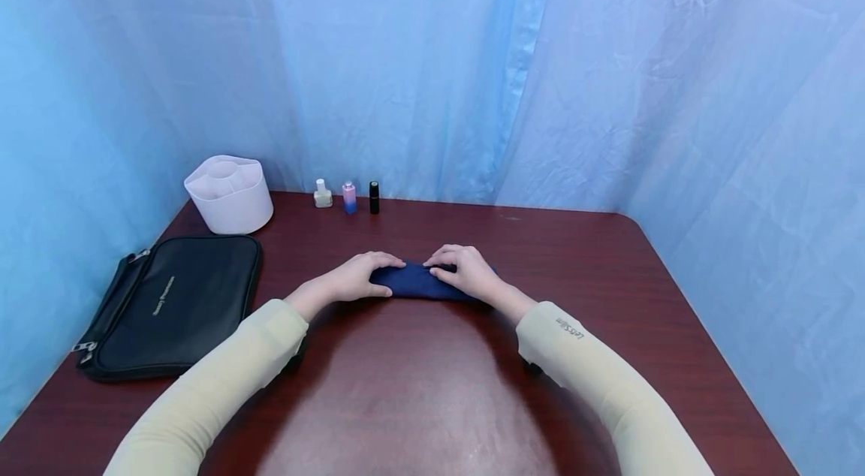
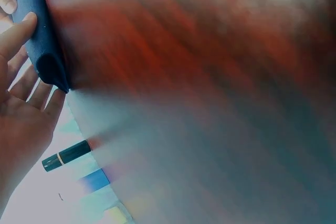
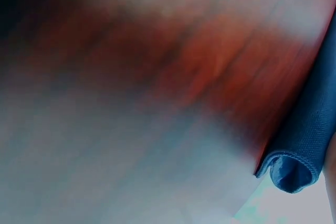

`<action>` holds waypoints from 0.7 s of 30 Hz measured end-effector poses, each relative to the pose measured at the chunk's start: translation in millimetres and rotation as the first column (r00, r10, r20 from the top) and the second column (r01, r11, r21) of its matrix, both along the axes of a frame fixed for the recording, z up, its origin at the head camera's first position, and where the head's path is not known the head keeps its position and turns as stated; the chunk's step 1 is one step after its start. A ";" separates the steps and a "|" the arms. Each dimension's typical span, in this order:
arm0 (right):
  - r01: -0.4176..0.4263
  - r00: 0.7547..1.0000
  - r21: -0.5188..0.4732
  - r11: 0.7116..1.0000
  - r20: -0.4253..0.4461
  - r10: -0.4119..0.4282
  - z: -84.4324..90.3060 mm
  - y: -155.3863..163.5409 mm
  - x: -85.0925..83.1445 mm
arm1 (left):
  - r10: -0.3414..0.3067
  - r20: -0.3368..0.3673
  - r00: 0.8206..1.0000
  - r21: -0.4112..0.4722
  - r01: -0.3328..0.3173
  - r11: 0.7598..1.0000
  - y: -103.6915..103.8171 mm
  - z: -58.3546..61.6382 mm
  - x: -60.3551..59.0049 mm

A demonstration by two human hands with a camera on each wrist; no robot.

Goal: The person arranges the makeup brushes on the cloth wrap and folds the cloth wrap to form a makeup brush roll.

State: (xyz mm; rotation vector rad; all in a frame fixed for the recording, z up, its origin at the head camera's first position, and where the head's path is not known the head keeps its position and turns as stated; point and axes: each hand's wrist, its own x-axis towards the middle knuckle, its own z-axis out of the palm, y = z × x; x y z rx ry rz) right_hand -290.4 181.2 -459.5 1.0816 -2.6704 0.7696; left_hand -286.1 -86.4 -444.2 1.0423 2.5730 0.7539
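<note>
A navy cloth [image 1: 414,282] lies across the middle of the table, rolled into a long narrow bundle. Its open, coiled end [image 3: 294,171] shows in the right wrist view. My left hand [image 1: 353,277] holds the left end, the thumb on the near side and the fingers on the far side. In the left wrist view that thumb presses on the roll [image 2: 39,35] while the other fingers spread behind it. Toward the right part of the roll, my right hand [image 1: 469,273] grips it from above with bent fingers, thumb and fingertips close together on the cloth.
A black zipped case [image 1: 182,303] lies at the left, with a white divided holder [image 1: 233,198] behind it. Along the back edge stand a small white-capped bottle [image 1: 323,195], a pink-and-blue bottle [image 1: 349,198] and a black tube [image 1: 375,198]. Blue curtains [image 1: 405,70] surround the table.
</note>
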 end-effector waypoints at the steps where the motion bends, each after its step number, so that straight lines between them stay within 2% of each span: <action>1: -0.004 1.000 0.002 1.000 0.002 0.004 -0.3 0.0 -0.6 | 0.013 0.012 1.000 0.001 -0.013 1.000 -0.5 -0.1 -0.2; 5: -0.028 1.000 0.000 1.000 0.011 0.028 -0.6 1.3 -3.6 | 0.040 0.035 0.999 0.010 -0.041 0.999 -2.2 -0.8 -1.2; 9: -0.065 0.998 -0.006 0.998 0.027 0.065 -0.8 4.5 -7.9 | 0.036 0.010 0.999 0.015 -0.036 0.999 -2.2 -1.8 -2.0; 15: -0.100 0.994 0.034 0.994 0.039 0.099 0.8 4.5 -9.7 | 0.028 -0.019 0.999 0.012 -0.028 1.000 -2.5 -0.7 -1.5; 21: -0.147 0.989 0.081 0.986 -0.021 0.149 0.4 2.5 -7.9 | 0.026 -0.001 1.000 0.014 -0.026 1.000 -3.4 -0.7 -1.6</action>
